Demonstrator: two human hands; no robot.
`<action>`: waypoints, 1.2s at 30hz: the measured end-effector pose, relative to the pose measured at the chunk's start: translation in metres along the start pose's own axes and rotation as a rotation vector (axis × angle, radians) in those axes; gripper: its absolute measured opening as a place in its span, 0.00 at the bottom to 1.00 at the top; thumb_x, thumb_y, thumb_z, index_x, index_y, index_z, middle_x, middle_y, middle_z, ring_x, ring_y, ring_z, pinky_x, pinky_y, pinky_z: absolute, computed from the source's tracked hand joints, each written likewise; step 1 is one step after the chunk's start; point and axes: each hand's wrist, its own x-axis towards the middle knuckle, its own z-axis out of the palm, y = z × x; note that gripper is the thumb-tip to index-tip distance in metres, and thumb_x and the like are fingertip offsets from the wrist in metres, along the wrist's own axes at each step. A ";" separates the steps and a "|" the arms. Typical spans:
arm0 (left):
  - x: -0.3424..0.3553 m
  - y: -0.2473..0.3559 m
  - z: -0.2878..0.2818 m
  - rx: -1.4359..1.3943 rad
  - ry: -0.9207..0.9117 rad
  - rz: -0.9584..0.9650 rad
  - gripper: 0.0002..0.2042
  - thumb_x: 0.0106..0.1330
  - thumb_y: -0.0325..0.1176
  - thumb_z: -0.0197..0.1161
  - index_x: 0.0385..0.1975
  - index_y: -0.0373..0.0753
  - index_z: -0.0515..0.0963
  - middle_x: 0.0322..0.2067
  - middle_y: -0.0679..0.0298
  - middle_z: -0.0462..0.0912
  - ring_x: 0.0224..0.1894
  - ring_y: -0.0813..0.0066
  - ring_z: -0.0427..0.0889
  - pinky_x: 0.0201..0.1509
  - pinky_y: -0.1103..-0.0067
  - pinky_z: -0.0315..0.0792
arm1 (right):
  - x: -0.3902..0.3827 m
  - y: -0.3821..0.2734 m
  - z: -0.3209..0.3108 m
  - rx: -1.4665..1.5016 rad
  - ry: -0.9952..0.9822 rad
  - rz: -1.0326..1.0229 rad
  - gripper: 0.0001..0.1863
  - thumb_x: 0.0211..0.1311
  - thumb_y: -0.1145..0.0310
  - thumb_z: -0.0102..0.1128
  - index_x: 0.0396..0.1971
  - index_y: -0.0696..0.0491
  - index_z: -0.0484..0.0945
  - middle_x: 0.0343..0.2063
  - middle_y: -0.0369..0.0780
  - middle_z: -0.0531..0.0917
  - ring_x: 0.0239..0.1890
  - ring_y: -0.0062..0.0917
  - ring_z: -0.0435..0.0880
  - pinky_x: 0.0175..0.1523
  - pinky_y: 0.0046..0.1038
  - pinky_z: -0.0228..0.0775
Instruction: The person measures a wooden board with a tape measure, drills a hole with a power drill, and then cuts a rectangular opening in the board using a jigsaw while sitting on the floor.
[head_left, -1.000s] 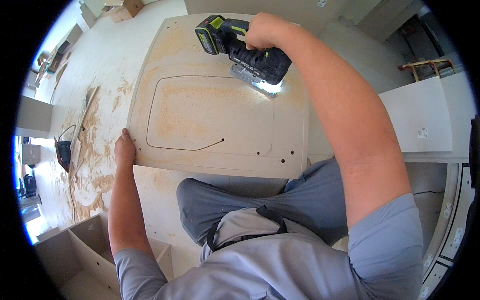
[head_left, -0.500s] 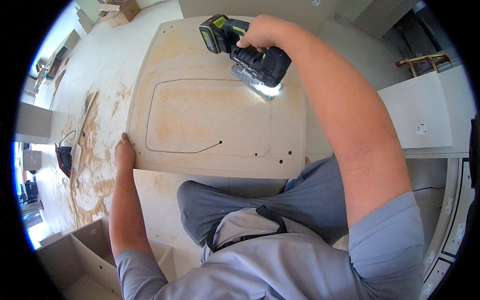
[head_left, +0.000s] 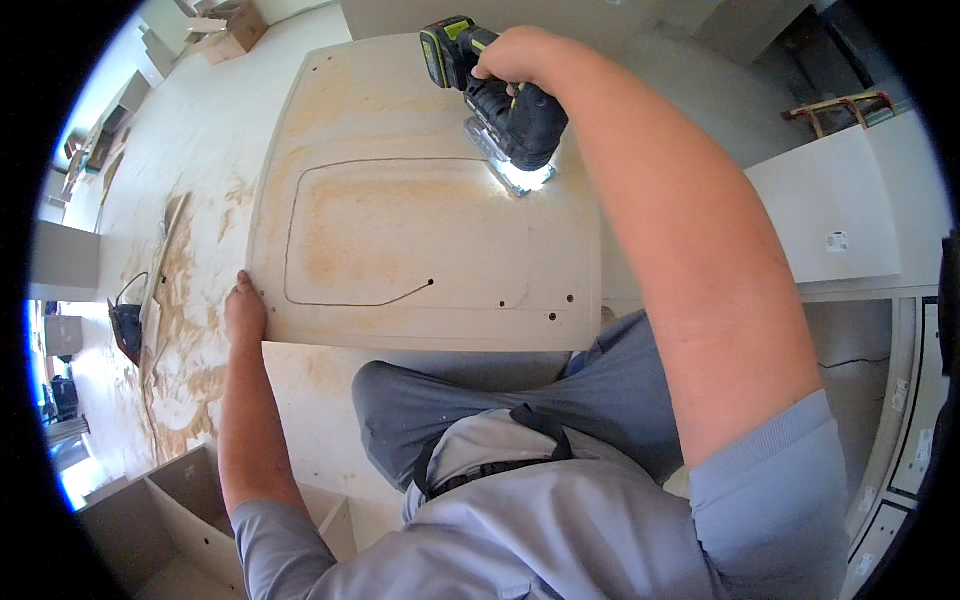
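Note:
My right hand (head_left: 518, 56) is wrapped round the handle of a black and green cordless jigsaw (head_left: 520, 125). Its base rests on a pale board (head_left: 390, 230), and its lamp lights the spot at the blade, which I cannot make out. A thin cut line with rounded corners runs from a small hole at lower middle, round the left side and along the top to the saw. A faint drawn line continues down the right. Sawdust lies over the board. My left hand (head_left: 246, 308) grips the board's near left edge, thumb on top, other fingers hidden below.
Sawdust and a long thin strip (head_left: 165, 270) lie on the floor at left, beside a dark tool (head_left: 127, 328). An open cabinet box (head_left: 170, 520) stands near left. White cabinets (head_left: 825, 215) stand at right. A cardboard box (head_left: 232, 35) sits far left.
The jigsaw has turned, its battery end swinging right, while its lit front has shifted slightly left in the picture. The view has moved a little; my left hand still holds the board's edge.

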 end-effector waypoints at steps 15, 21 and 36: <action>-0.003 0.005 0.000 -0.046 -0.002 -0.007 0.37 0.81 0.59 0.37 0.56 0.27 0.80 0.55 0.36 0.82 0.61 0.37 0.79 0.64 0.53 0.71 | 0.016 0.025 0.000 0.105 -0.010 0.172 0.26 0.64 0.55 0.68 0.56 0.56 0.84 0.55 0.50 0.84 0.55 0.43 0.84 0.58 0.44 0.74; -0.012 0.016 -0.004 -0.094 -0.027 0.013 0.37 0.81 0.60 0.36 0.55 0.29 0.81 0.56 0.39 0.82 0.62 0.40 0.79 0.65 0.54 0.71 | 0.006 0.035 -0.013 0.319 0.011 0.342 0.27 0.69 0.53 0.66 0.57 0.59 0.79 0.47 0.48 0.84 0.45 0.40 0.86 0.50 0.46 0.75; -0.033 0.020 -0.027 -0.111 -0.073 -0.050 0.34 0.80 0.60 0.35 0.59 0.37 0.80 0.59 0.45 0.82 0.64 0.44 0.79 0.66 0.54 0.70 | -0.064 -0.006 -0.030 0.555 0.124 0.649 0.23 0.70 0.51 0.62 0.59 0.49 0.78 0.55 0.46 0.83 0.54 0.37 0.85 0.52 0.46 0.74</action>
